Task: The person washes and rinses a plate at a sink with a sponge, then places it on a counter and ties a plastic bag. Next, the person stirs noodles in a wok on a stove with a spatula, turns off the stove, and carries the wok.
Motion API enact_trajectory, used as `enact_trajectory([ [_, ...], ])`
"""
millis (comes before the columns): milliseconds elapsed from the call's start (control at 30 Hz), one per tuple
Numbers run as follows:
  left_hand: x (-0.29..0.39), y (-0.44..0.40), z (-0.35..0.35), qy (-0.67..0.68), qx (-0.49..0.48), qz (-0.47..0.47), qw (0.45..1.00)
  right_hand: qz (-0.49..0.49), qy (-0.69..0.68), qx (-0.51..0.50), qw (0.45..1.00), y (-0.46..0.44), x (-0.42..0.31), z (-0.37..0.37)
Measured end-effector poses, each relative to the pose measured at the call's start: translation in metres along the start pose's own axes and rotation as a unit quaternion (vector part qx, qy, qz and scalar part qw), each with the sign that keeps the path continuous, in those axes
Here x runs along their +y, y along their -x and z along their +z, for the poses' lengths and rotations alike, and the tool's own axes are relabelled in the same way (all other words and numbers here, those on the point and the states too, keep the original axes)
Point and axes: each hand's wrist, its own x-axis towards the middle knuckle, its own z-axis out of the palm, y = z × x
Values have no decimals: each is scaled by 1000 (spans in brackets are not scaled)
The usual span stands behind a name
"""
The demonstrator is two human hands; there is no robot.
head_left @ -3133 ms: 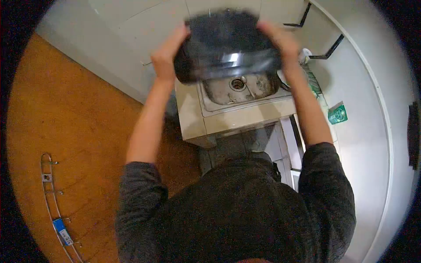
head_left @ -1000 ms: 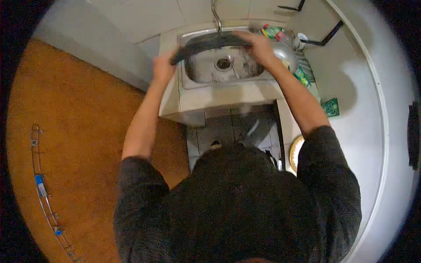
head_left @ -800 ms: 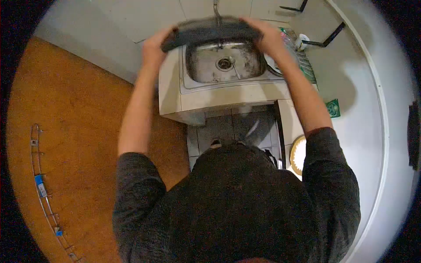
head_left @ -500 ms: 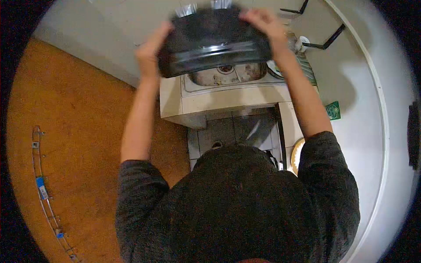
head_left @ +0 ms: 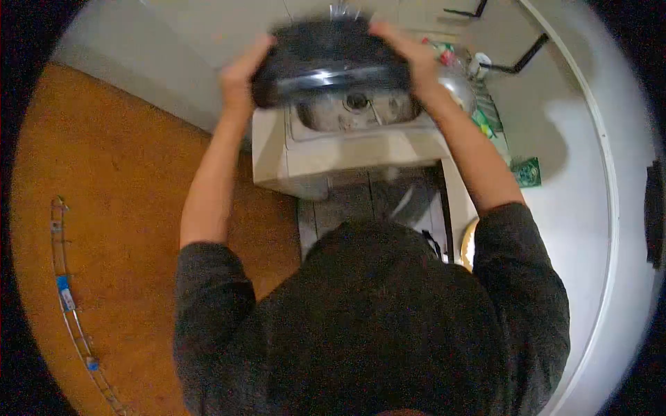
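Note:
A black, shiny, wide object (head_left: 326, 59), blurred by motion, is held up between my two hands over the metal sink (head_left: 295, 132). My left hand (head_left: 243, 73) grips its left end and my right hand (head_left: 413, 59) its right end. Behind its upper edge, a bit of the tap (head_left: 340, 10) shows. The object hides the back of the basin; the drain (head_left: 357, 102) shows just below its front edge.
Right of the sink stand a silvery round item (head_left: 458, 90), a white cup (head_left: 479, 64) and green packaging (head_left: 485, 123). A green packet (head_left: 526, 172) lies further right. Black brackets (head_left: 517, 66) stick out from the wall. A metal hook rack (head_left: 66, 295) lies at the left.
Since about a second ago the black object has turned from edge-on to showing its broad side. Compared with half a second ago, its right end and my right hand sit slightly further left.

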Motion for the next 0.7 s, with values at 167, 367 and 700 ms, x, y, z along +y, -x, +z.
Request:
enact_trajectory([
  [167,-42,52,28,-76,-142,-68,985,59,155,-160,973,57,31,13],
  [367,70,-60,-24,-83,41,129,987,-78,202,24,976,-32,-21,-52],
  [700,69,-4,64,-23,-184,-95,978,231,188,-70,952,65,-14,-77],
])
